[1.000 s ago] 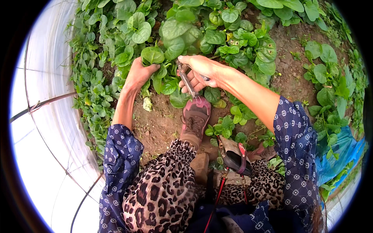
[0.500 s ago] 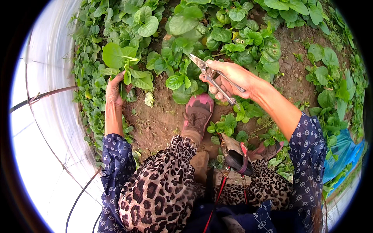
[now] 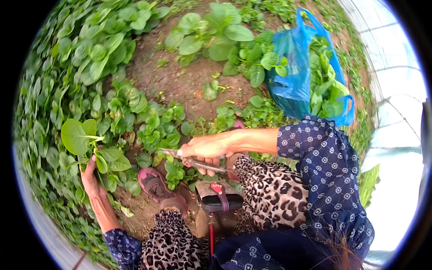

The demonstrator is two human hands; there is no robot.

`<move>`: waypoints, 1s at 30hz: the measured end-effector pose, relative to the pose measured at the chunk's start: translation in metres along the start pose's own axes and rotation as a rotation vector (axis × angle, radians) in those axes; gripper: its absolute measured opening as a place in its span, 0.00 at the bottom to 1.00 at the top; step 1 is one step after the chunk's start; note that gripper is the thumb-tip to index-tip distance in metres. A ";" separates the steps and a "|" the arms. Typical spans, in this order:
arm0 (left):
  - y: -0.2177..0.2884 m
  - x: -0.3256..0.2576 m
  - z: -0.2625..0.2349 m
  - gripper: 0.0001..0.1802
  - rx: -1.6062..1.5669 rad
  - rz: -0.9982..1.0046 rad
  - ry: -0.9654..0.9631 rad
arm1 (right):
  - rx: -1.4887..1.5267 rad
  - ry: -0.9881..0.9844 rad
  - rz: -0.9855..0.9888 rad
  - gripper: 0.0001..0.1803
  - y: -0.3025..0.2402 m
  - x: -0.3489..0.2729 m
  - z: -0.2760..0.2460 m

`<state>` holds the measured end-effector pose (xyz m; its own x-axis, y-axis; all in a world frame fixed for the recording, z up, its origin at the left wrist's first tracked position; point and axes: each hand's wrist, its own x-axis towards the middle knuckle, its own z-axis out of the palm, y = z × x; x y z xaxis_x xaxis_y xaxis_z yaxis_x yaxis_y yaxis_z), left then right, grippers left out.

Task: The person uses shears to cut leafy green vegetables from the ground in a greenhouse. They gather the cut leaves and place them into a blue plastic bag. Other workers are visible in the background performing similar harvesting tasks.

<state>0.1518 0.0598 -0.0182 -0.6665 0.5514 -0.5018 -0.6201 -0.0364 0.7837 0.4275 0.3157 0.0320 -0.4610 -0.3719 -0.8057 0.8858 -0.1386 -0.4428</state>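
On the left, the left hand [image 3: 91,180] pinches a leafy sprig [image 3: 75,137] above green plants [image 3: 42,112]; mid-view, the right hand [image 3: 204,149] grips metal shears [image 3: 201,164]; farther right sits a blue plastic bag [image 3: 289,92] holding greens [image 3: 321,92].

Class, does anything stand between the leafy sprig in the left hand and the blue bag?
Low plants grow between the leafy sprig and the blue bag; the right hand, holding pruners, is beside the straight line joining them, nearer the person.
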 end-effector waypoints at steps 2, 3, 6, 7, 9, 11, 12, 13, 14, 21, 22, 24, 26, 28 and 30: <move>0.000 -0.002 0.079 0.24 0.276 0.012 -0.036 | 0.062 0.005 -0.077 0.30 0.034 -0.012 0.005; 0.000 -0.003 0.117 0.24 0.369 -0.028 -0.043 | 0.068 0.020 -0.115 0.29 0.046 -0.015 0.007; -0.017 -0.012 0.235 0.21 0.446 -0.015 -0.346 | 0.131 -0.031 -0.264 0.25 0.070 -0.017 0.005; -0.025 -0.015 0.275 0.20 0.526 -0.033 -0.359 | 0.177 -0.024 -0.366 0.25 0.075 -0.019 0.001; -0.047 -0.028 0.357 0.15 0.500 0.155 -0.583 | 0.229 0.031 -0.457 0.25 0.085 -0.022 -0.003; -0.070 -0.040 0.437 0.13 0.338 0.250 -0.760 | 0.270 0.042 -0.523 0.24 0.099 -0.026 -0.007; -0.083 -0.044 0.477 0.13 0.308 0.296 -0.875 | 0.276 0.032 -0.558 0.24 0.104 -0.027 -0.008; -0.099 -0.049 0.514 0.12 0.279 0.383 -1.019 | 0.284 0.006 -0.607 0.23 0.109 -0.026 -0.009; -0.117 -0.061 0.551 0.12 0.187 0.355 -1.113 | 0.334 -0.006 -0.593 0.20 0.113 -0.028 -0.010; -0.157 -0.060 0.600 0.43 1.120 0.596 -1.078 | 0.397 0.031 -0.745 0.21 0.118 -0.019 -0.021; -0.147 -0.054 0.579 0.37 1.144 0.609 -1.045 | 0.437 -0.059 -0.782 0.21 0.118 -0.022 -0.021; -0.118 -0.043 0.531 0.30 1.131 0.690 -0.982 | 0.374 0.006 -0.688 0.21 0.118 -0.034 -0.023; -0.072 -0.038 0.466 0.28 1.215 0.702 -0.848 | 0.352 0.022 -0.702 0.22 0.116 -0.044 -0.022; -0.022 -0.042 0.396 0.27 1.351 0.681 -0.660 | 0.342 0.097 -0.676 0.24 0.115 -0.051 -0.022; 0.030 -0.056 0.328 0.26 1.436 0.683 -0.442 | 0.344 0.193 -0.687 0.22 0.117 -0.056 -0.024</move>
<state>0.3066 0.3015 0.1535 -0.3199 0.9475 -0.0041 0.7536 0.2570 0.6051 0.5556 0.3420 0.0161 -0.8835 0.0613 -0.4644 0.3520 -0.5671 -0.7447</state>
